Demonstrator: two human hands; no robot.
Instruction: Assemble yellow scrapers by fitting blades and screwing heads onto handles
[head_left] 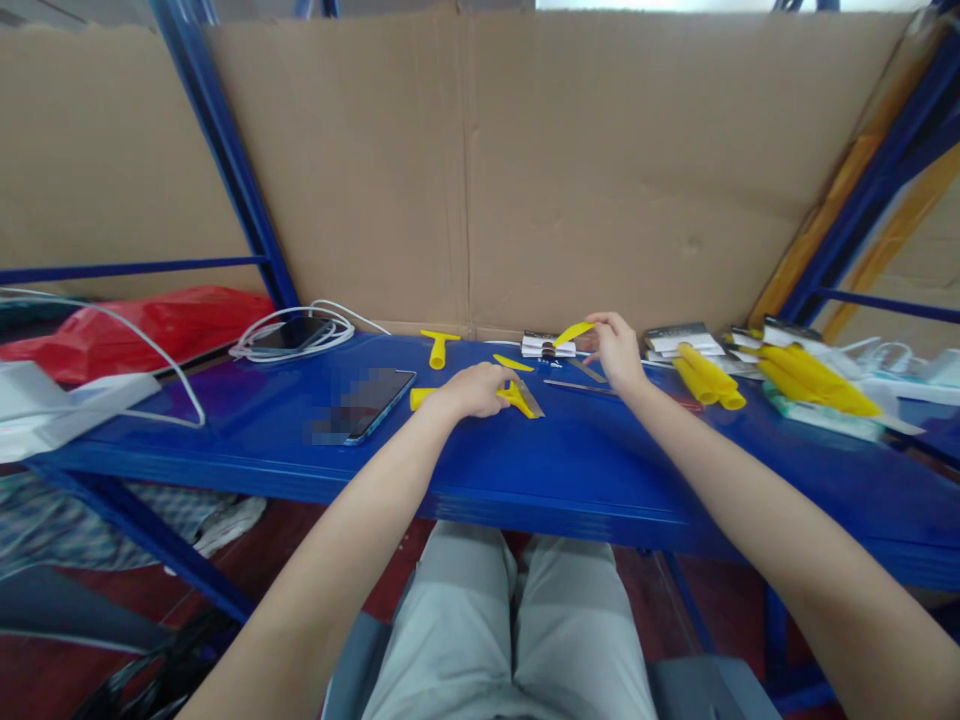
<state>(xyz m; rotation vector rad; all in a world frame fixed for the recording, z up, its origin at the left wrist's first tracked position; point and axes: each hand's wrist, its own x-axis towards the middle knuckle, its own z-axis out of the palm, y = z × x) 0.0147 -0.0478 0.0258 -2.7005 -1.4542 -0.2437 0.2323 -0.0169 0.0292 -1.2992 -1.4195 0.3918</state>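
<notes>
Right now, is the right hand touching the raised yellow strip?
Touching: in the head view, the right hand pinches one end of the raised yellow strip, with no visible gap.

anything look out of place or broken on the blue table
Nothing looks clearly spilled or broken. One oddity: blocky pixelation covers much of the smartphone, left of the left hand, and runs past its edge, partly hiding its condition.

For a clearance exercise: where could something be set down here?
Bare tabletop: most space between the white object and large phone, and the front edge by the lap. Crowded: around the left hand, right hand and the yellow tubes.
</notes>
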